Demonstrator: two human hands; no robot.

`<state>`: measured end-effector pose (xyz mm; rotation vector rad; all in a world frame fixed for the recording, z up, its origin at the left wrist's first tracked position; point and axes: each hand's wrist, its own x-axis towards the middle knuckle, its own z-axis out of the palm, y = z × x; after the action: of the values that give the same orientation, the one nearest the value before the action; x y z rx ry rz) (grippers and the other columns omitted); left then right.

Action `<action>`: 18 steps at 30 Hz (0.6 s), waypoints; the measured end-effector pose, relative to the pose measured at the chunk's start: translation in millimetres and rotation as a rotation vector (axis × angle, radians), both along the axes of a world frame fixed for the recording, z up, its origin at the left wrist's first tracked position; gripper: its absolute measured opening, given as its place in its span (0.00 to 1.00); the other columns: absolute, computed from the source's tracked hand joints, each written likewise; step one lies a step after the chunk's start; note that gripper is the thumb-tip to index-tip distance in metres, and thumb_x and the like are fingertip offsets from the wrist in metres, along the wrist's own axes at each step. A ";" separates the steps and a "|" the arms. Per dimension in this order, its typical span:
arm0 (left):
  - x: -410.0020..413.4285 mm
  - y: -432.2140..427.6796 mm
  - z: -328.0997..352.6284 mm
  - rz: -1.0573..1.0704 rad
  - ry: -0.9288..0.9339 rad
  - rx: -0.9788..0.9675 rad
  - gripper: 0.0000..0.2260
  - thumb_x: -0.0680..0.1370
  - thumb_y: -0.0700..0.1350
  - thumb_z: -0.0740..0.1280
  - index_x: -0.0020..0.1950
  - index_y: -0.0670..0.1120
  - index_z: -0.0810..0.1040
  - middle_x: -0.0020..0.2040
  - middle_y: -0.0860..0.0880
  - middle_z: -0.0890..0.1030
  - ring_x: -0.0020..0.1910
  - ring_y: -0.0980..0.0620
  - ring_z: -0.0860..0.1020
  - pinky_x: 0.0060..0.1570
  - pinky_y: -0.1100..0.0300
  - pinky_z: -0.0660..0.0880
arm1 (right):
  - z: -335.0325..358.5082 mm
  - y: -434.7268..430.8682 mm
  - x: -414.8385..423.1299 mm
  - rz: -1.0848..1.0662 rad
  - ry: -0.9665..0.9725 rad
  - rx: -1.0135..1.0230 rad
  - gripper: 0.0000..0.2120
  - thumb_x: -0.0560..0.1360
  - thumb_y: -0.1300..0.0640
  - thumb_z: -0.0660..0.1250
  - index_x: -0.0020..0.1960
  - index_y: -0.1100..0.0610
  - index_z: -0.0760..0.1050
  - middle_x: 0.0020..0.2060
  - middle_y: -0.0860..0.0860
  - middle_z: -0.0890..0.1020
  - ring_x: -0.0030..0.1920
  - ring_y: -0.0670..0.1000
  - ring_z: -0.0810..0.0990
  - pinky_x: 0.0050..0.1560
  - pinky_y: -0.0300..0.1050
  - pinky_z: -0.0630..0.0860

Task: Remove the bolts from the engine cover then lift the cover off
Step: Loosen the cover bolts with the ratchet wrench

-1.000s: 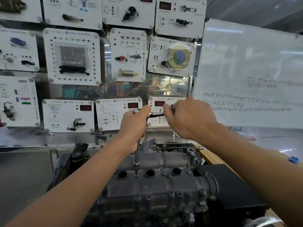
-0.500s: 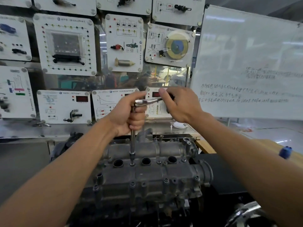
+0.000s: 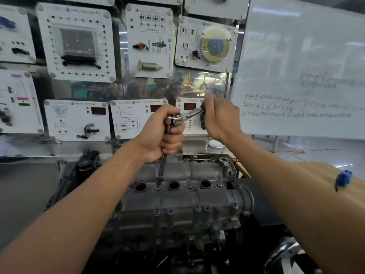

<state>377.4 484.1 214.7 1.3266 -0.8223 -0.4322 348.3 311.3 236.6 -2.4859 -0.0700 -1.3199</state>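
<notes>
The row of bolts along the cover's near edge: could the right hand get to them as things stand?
Probably yes: nothing covers those bolts, but the right hand is shut on the ratchet handle and would have to release it.

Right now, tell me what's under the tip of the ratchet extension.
The extension meets the engine cover between two round wells, with its socket seated there. Any bolt head is hidden beneath the socket. The left hand covers the extension's top.

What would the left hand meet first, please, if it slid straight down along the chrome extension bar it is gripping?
Probably the grey cast-metal engine cover: the left hand would follow the chrome extension bar to its socket, seated on a bolt between two round wells. Depth is unclear.
</notes>
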 end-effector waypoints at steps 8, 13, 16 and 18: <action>-8.7 -33.3 -1.7 0.711 -0.171 -0.092 0.19 0.75 0.56 0.59 0.30 0.46 0.77 0.22 0.55 0.62 0.21 0.55 0.58 0.24 0.59 0.57 | -3.8 9.5 -96.6 -0.304 -0.152 -0.250 0.28 0.79 0.36 0.53 0.29 0.53 0.71 0.22 0.47 0.69 0.24 0.52 0.68 0.27 0.36 0.56; -27.6 -46.3 -1.9 0.553 -0.175 -0.174 0.20 0.71 0.58 0.63 0.32 0.43 0.65 0.27 0.47 0.57 0.25 0.50 0.53 0.24 0.60 0.54 | 9.6 -29.6 -102.1 -0.226 -0.197 -0.041 0.32 0.79 0.37 0.56 0.23 0.54 0.67 0.18 0.47 0.68 0.23 0.52 0.68 0.27 0.41 0.61; -36.5 -68.5 -3.9 0.546 -0.175 -0.240 0.23 0.77 0.56 0.64 0.32 0.40 0.66 0.26 0.46 0.58 0.25 0.50 0.55 0.26 0.58 0.57 | 17.9 -46.4 -100.4 -0.248 -0.276 0.017 0.32 0.78 0.38 0.57 0.22 0.57 0.62 0.16 0.49 0.63 0.21 0.53 0.64 0.27 0.41 0.55; -36.7 -74.5 -6.6 0.575 -0.176 -0.226 0.23 0.78 0.56 0.64 0.30 0.43 0.62 0.25 0.47 0.59 0.25 0.50 0.56 0.29 0.56 0.57 | 14.0 -54.5 -98.8 -0.261 -0.234 0.018 0.32 0.79 0.39 0.58 0.23 0.59 0.63 0.16 0.51 0.64 0.22 0.54 0.65 0.27 0.41 0.56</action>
<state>340.8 409.6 208.0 1.3295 -0.5747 0.2266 249.5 256.8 250.6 -2.3754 0.2181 -1.7050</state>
